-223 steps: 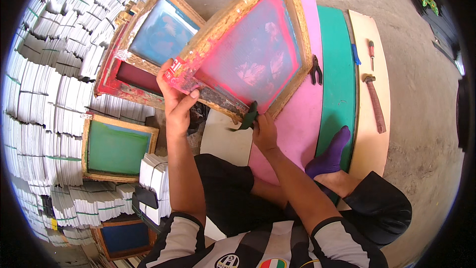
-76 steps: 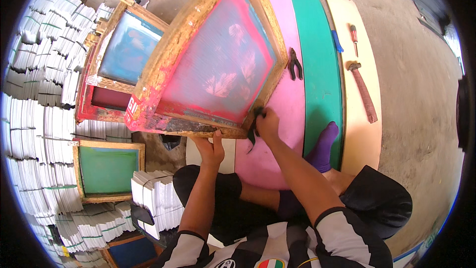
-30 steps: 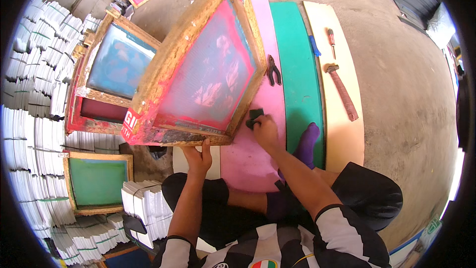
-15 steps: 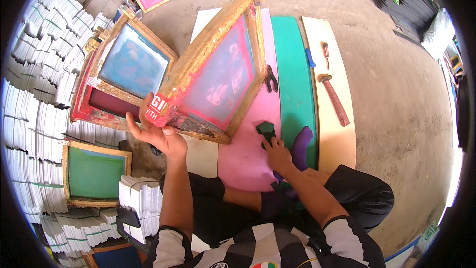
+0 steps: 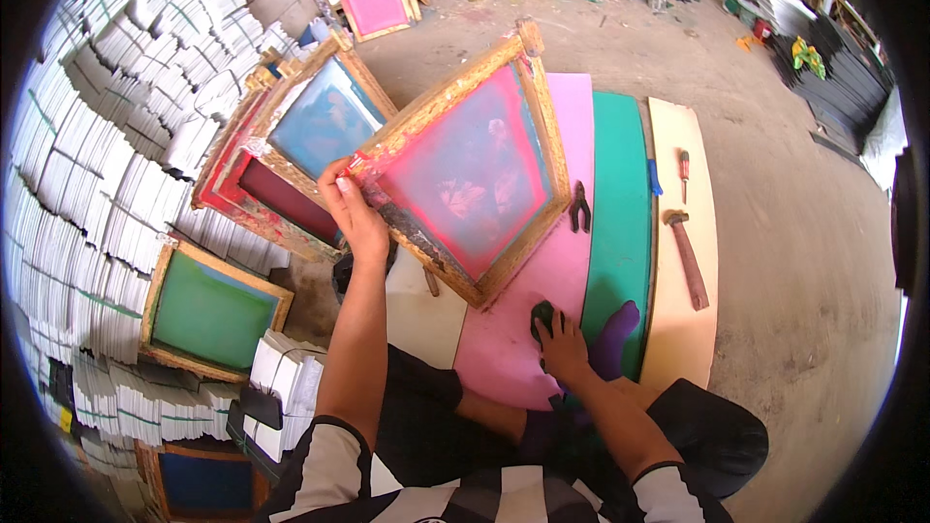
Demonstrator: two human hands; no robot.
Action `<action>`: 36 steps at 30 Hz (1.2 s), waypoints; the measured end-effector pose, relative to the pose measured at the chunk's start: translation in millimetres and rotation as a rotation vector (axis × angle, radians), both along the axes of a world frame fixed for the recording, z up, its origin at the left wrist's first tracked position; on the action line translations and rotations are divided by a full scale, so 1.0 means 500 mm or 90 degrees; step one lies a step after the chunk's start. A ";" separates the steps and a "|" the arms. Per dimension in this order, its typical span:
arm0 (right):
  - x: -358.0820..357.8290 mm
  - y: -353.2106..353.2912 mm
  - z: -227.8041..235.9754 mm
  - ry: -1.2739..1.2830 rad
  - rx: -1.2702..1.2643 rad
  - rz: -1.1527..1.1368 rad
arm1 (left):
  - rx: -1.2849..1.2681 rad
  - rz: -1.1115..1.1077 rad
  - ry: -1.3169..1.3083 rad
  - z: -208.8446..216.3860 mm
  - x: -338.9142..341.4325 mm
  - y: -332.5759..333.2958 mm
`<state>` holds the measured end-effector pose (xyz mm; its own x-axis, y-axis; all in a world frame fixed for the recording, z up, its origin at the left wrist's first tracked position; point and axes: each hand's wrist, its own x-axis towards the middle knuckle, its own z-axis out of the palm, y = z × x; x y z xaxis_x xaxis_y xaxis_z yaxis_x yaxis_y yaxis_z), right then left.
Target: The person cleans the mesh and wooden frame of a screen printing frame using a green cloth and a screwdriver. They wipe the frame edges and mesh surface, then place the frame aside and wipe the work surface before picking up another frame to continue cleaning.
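Note:
A wooden-framed printing screen (image 5: 463, 196), with a grey-blue mesh edged in pink, tilts above the boards in front of me. My left hand (image 5: 356, 218) grips its left corner, thumb on the near side and the other fingers mostly hidden behind. My right hand (image 5: 564, 347) is down on the pink board (image 5: 513, 334), its fingers curled over a small dark green object (image 5: 542, 316). What kind of object it is, I cannot make out, since the hand covers part of it. Beside that hand is my foot in a purple sock (image 5: 614, 337).
Pliers (image 5: 579, 207) lie on the pink board, next to a green board (image 5: 612, 194). A hammer (image 5: 688, 261) and a screwdriver (image 5: 684, 174) lie on the cream board (image 5: 705, 329). More screens (image 5: 329, 116) lean at left before stacked paper bundles (image 5: 68, 174).
My left hand, spread at the screen's corner before, has closed around it. The screen has turned and its mesh faces me more. The right hand covers more of the dark green object. The view has shifted.

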<state>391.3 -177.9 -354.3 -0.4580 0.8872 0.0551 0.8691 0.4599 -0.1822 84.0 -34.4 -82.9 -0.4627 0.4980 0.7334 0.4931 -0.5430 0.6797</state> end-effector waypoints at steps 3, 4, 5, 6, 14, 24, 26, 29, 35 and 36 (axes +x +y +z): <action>-0.002 0.012 -0.001 0.039 -0.199 -0.020 | -0.033 0.025 0.008 0.005 -0.017 0.012; -0.005 0.020 0.012 0.073 -0.293 -0.042 | -0.028 0.023 0.010 0.010 -0.020 0.016; -0.003 0.033 0.014 0.202 -0.379 -0.075 | -0.018 0.011 0.001 0.009 -0.026 0.026; 0.010 0.044 0.020 0.333 -0.465 -0.112 | -0.011 -0.004 -0.009 0.006 -0.026 0.038; -0.010 0.152 0.258 1.095 -0.610 -0.273 | -0.027 -0.033 -0.047 -0.017 -0.061 0.050; -0.133 0.328 0.281 1.036 -0.250 -0.220 | 0.011 -0.015 0.001 -0.019 -0.054 0.052; -0.145 0.393 0.342 1.043 -0.097 -0.256 | 0.005 -0.014 -0.004 -0.017 -0.045 0.041; -0.174 0.510 0.400 0.957 0.187 -0.309 | 0.013 -0.026 -0.017 -0.024 -0.048 0.036; -0.271 0.623 0.489 0.972 0.232 -0.307 | 0.029 -0.023 -0.007 -0.030 -0.027 0.037; -0.299 0.600 0.498 0.966 0.183 -0.279 | 0.031 -0.016 -0.006 -0.031 -0.029 0.037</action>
